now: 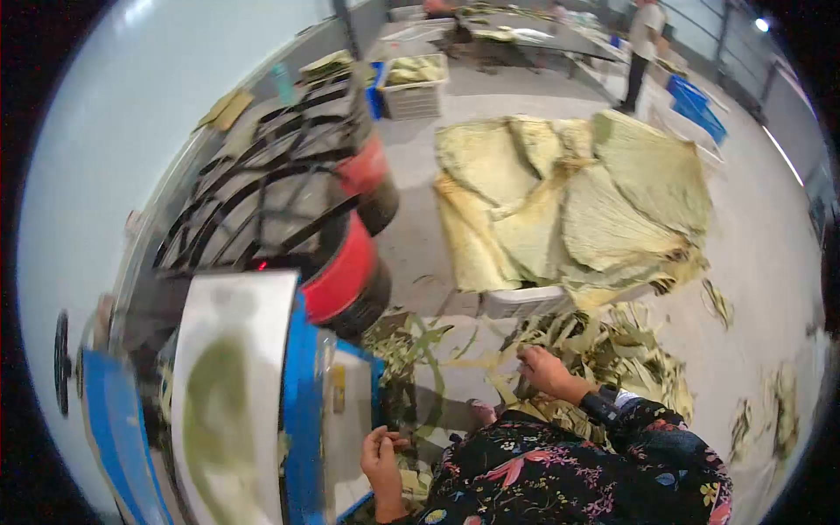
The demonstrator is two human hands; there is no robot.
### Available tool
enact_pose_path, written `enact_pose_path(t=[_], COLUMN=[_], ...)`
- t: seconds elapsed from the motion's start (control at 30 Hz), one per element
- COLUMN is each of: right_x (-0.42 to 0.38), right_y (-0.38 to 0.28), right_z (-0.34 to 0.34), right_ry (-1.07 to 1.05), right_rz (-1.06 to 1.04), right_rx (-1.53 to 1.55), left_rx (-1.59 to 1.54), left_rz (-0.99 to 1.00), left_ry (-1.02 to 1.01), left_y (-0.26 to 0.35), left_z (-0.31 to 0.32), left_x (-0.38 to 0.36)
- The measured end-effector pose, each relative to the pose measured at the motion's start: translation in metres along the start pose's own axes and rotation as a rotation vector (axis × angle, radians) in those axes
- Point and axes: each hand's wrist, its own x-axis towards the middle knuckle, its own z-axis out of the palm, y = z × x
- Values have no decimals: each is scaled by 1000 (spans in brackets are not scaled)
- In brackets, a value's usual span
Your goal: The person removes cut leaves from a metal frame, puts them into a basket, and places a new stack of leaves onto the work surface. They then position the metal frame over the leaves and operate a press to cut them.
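My right hand (549,374) reaches over a heap of dried leaf strips (617,359), with its fingers curled together. A pale, blurred strip (477,360) trails on the left of its fingertips; whether they grip it I cannot make out. Low in the view, my left hand (382,464) is beside the blue-framed machine (302,411), its fingers loosely bent and apart, with nothing visible between them. A white panel (232,350) with a green stain tops the machine. Ahead, large dried leaves (569,201) lie spread over a white crate (523,302).
Left ahead stand red-and-black drums (341,271) beside a black metal frame (262,192). Leaf scraps (407,341) lie on the floor. Farther off are a white basket of leaves (413,96), a long table (542,33), a blue crate (697,107) and a standing person (645,44).
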Motion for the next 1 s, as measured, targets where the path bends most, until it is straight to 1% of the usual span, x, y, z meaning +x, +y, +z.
enact_pose_path(t=[0.07,0.1,0.17,0.23,0.3,0.33,0.37,0.4,0.43,0.47,0.5,0.53,0.57,0.6,0.63,0.7,0.73,0.77,0.8,0.83,0.87,0.9,0.93,0.97,1.0], right_x=[-8,-10,-13,-17,-22,-25,-29,-31,-28,-27,-24,-22,-17,-8,2,23,33,43,52,60,68,76,83,88,94], right_y=[22,23,25,22,25,28,31,40,62,83,104,127,133,159,185,232,249,266,284,304,322,341,355,369,384], right_z=[-17,-21,-32,-40,-60,-76,-87,-105,-117,-134,-183,-199,-229,-250,-272,-319,-348,-378,-406,-435,-464,-488,-508,-527,-540], right_ry=[89,122,193,262,357,420,473,490,595,632,812,884,929,995,1005,1086,1090,1102,1108,1104,1073,1040,1036,1022,1004], right_rz=[89,93,126,152,193,247,300,375,366,438,473,442,471,426,423,407,400,479,561,554,652,748,741,838,934], right_rx=[65,73,90,175,193,209,232,226,132,170,298,277,243,238,237,-8,-11,-75,-135,-134,-153,-169,-159,-143,-127], left_rx=[89,96,223,206,259,322,317,400,484,490,493,554,616,730,729,720,667,661,629,598,632,637,678,719,739], left_rz=[-1,10,58,97,51,-9,2,60,120,79,103,50,-6,125,135,165,74,76,149,220,277,278,236,191,199], left_ry=[-150,-201,-319,-438,-581,-588,-619,-666,-708,-754,-781,-799,-814,-928,-929,-880,-865,-861,-802,-740,-744,-733,-689,-644,-633], left_y=[4,8,18,13,7,2,-2,0,7,15,23,26,32,47,49,43,33,25,24,21,3,11,22,28,25], left_z=[23,34,55,62,80,90,97,106,116,127,152,165,177,185,200,226,241,256,272,286,294,313,327,342,350], left_x=[25,35,54,74,95,105,111,115,117,118,126,127,126,125,128,133,141,142,140,138,146,140,127,119,117])
